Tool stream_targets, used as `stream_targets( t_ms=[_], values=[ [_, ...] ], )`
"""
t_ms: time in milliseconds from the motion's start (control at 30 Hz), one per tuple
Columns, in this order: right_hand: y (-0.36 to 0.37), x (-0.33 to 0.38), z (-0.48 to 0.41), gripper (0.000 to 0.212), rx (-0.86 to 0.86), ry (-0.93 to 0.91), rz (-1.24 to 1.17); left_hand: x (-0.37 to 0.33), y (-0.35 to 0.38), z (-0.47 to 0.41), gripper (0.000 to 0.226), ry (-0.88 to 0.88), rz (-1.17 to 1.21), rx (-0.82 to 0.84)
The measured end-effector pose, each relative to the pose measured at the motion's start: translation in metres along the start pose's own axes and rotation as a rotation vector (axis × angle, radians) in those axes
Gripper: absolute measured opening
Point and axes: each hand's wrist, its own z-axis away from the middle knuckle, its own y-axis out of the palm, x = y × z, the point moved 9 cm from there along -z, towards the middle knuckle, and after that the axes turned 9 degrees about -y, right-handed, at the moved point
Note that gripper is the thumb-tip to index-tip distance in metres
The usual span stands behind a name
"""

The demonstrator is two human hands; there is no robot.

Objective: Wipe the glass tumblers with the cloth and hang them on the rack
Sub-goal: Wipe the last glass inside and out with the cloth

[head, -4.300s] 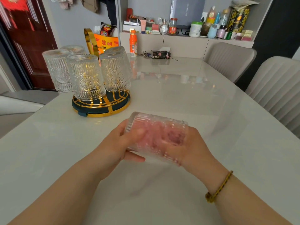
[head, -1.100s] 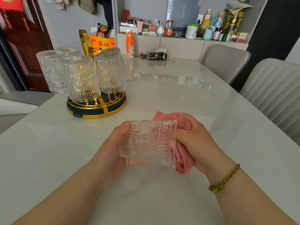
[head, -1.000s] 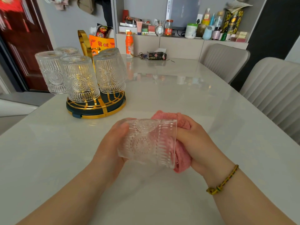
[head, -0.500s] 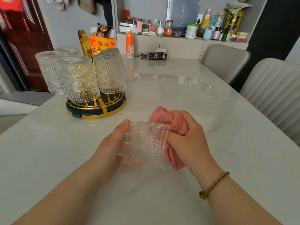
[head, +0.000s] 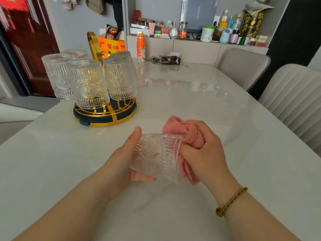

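Cradling the sideways tumbler [head: 157, 157], left hand [head: 121, 164] fingers curl around it; right hand [head: 205, 153] clutches the cloth [head: 184, 133].

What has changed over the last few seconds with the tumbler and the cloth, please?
The cloth has come out of the tumbler. About four seconds ago it was stuffed inside; now the right hand grips it bunched at the open mouth. The left hand holds the tumbler on its side, as before. The rack and the glasses hung on it have not moved.
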Motion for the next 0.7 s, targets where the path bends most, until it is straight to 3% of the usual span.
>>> stream_targets(
  t_ms=[67, 167, 267, 333, 433, 533, 600, 700],
  values=[
    [0.0, -0.012, -0.002, 0.034, -0.045, 0.053, -0.008, -0.009, -0.001, 0.002, 0.037, 0.102, 0.055, -0.052],
    [0.012, -0.037, 0.002, 0.023, -0.033, 0.247, -0.348, -0.027, -0.011, 0.008, 0.018, 0.312, 0.055, -0.156],
    [0.028, -0.055, 0.01, 0.017, 0.012, 0.408, -0.54, -0.028, -0.012, 0.007, 0.025, 0.328, 0.039, -0.159],
    [0.019, -0.052, 0.007, 0.018, -0.044, 0.345, -0.421, -0.019, -0.006, 0.002, 0.039, 0.213, 0.091, -0.069],
    [0.0, -0.018, -0.002, 0.03, -0.068, 0.067, -0.112, -0.007, 0.003, 0.001, 0.064, 0.041, 0.014, 0.053],
    [0.002, 0.008, 0.0, 0.038, 0.021, -0.125, 0.062, -0.001, -0.004, 0.0, 0.055, -0.023, -0.071, -0.02],
    [0.002, 0.005, 0.0, 0.04, 0.006, -0.09, 0.06, -0.004, -0.006, -0.001, 0.044, 0.015, -0.033, -0.07],
    [0.003, -0.02, -0.001, 0.031, -0.042, 0.108, -0.089, -0.016, -0.008, 0.002, 0.033, 0.16, 0.076, -0.129]
  ],
)
